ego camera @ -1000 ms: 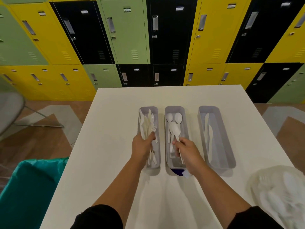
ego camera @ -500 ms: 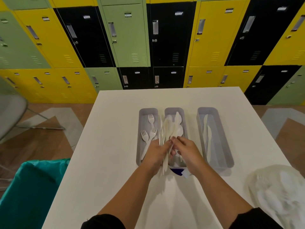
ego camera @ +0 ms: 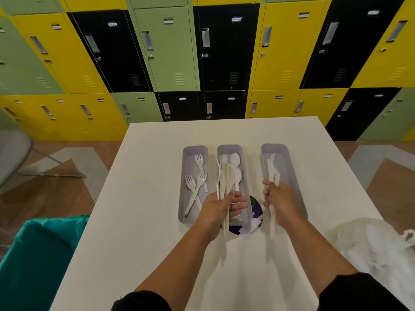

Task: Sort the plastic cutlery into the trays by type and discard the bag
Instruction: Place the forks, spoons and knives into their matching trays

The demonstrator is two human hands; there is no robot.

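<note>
While the left hand (ego camera: 221, 206) grips a bundle of white cutlery (ego camera: 224, 182) over the middle tray (ego camera: 229, 149), the right hand (ego camera: 279, 198) clutches knives (ego camera: 272, 173) above the right tray (ego camera: 275, 148). Three forks (ego camera: 197, 182) lie in the left tray (ego camera: 194, 149); the bag (ego camera: 379, 245) sits at the table's (ego camera: 146, 198) right edge.

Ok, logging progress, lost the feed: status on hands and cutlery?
Left hand grips mixed bundle over spoon tray. Right hand holds knives at knife tray. Forks sorted. Bag still on table, nothing blocking.
</note>
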